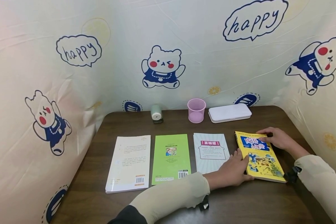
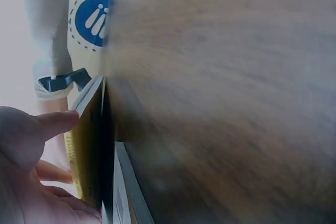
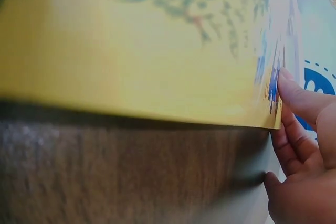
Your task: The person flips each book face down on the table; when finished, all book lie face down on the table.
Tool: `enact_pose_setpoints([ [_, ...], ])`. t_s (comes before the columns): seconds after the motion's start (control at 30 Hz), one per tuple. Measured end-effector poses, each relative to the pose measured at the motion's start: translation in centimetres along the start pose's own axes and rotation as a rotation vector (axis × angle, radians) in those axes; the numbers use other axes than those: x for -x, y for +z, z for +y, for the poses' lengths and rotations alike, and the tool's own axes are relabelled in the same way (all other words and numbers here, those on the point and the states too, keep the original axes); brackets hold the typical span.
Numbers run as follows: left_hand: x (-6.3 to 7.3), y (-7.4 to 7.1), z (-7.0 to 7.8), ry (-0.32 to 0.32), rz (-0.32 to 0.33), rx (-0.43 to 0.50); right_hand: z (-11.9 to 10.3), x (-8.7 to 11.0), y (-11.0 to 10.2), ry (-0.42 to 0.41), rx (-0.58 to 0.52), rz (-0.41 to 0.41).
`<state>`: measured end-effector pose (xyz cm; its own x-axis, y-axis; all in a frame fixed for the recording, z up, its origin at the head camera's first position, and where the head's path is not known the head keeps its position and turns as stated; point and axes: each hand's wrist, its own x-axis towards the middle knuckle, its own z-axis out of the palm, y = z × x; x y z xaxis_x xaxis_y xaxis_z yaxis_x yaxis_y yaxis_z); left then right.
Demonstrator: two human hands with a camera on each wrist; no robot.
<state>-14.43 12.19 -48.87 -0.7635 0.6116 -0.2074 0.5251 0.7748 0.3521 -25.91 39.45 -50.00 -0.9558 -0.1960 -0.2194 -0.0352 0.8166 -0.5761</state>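
A yellow paperback book (image 1: 264, 161) with a blue title panel lies at the right of the table, turned slightly askew. My right hand (image 1: 278, 138) pinches its right edge near the top; the right wrist view shows the thumb (image 3: 291, 90) on the cover and the other fingers lower down. Along the book's left side, my left hand (image 1: 233, 169) reaches in, fingers fairly straight and touching the edge near the lower corner. In the left wrist view the thumb (image 2: 60, 123) lies against the book's edge. A pale blue book (image 1: 211, 155) is just left of that hand.
Left of these lie a green book (image 1: 170, 158) and a white book (image 1: 130, 161), making a row. Along the back edge stand a small green-white device (image 1: 156, 112), a pink cup (image 1: 196, 111) and a white case (image 1: 229, 112). A printed curtain (image 1: 114, 77) surrounds the table.
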Motion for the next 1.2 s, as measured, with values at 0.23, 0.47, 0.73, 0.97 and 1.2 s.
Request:
enact_pose_setpoints([
  [0.23,0.7,-0.9,0.1,0.039,0.060,0.172,-0.3,0.0,0.0,0.007,-0.016,-0.004],
  [0.47,1.0,-1.6,0.2,0.075,0.128,0.277,-0.5,-0.1,-0.1,-0.005,-0.036,-0.013],
  [0.73,1.4,-2.2,0.4,0.108,0.196,0.350,-1.4,0.1,0.0,-0.074,-0.060,-0.013],
  [0.97,2.0,-2.6,0.4,0.146,0.248,0.398,-2.7,0.3,0.2,-0.077,-0.120,-0.022],
  [1.2,2.1,-2.7,0.3,0.182,0.305,0.396,-3.9,0.0,0.5,-0.107,-0.232,-0.021],
])
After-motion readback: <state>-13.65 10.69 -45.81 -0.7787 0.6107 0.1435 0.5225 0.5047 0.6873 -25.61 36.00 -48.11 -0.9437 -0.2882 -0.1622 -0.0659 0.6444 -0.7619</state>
